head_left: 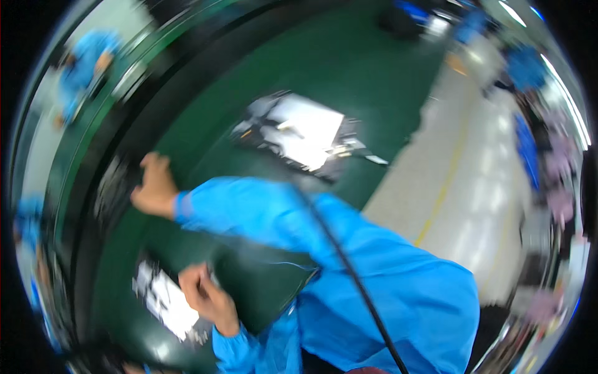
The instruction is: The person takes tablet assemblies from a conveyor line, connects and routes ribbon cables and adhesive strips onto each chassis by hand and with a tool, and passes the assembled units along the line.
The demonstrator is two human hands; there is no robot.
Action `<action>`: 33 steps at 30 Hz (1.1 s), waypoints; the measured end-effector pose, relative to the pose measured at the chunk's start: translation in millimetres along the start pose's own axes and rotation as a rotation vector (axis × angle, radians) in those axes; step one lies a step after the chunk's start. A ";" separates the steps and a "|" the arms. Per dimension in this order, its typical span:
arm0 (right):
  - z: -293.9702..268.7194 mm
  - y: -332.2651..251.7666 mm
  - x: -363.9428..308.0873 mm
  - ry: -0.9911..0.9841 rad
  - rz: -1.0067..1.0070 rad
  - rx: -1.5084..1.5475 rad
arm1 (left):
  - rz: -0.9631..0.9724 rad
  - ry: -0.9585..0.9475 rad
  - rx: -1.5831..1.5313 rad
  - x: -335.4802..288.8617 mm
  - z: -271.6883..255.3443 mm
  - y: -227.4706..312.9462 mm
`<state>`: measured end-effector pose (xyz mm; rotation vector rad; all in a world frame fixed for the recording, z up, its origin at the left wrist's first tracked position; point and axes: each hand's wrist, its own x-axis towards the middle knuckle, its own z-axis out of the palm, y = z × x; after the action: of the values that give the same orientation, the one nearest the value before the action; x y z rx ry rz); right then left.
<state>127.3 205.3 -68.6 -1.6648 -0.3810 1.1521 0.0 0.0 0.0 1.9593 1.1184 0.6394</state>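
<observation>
My right hand [155, 189] reaches across to the left, onto the dark strip along the far side of the green table. Its thumb and fingers look apart, beside a dark, shiny, blurred item [112, 190]; whether they grip it I cannot tell. Closer to me, my left hand [208, 299] is curled, thumb and fingers drawn together around something too blurred to name. Just left of it lies a black and white flat bundle [171, 305], partly covered by that hand. A larger pile of white sheets and dark packets [305, 128] lies beyond my right forearm.
The green table [367, 81] curves around me, with a dark belt-like strip [81, 240] along its far left side. People in blue [90, 65] are beyond it. On the right runs a pale floor [461, 187] with a yellow line. A black cord [349, 268] crosses before me.
</observation>
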 end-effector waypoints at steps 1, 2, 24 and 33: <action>-17.7 -9.1 29.1 0.094 -0.039 -0.015 | 0.309 0.030 0.200 8.7 -15.8 -12.6; -26.8 -21.8 82.5 0.222 -0.097 0.086 | 0.376 -0.007 0.203 34.6 -12.0 -12.4; 24.7 -121.4 267.9 0.518 -0.083 -0.594 | 0.664 0.043 0.017 125.5 90.4 -60.3; -64.6 -136.9 323.9 -0.242 -0.370 -0.687 | 0.769 0.042 -0.123 134.3 104.7 -25.0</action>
<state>377.0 457.6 -111.8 -1.9109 -1.2976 0.9931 129.6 85.5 -74.2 2.2509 0.2942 1.1139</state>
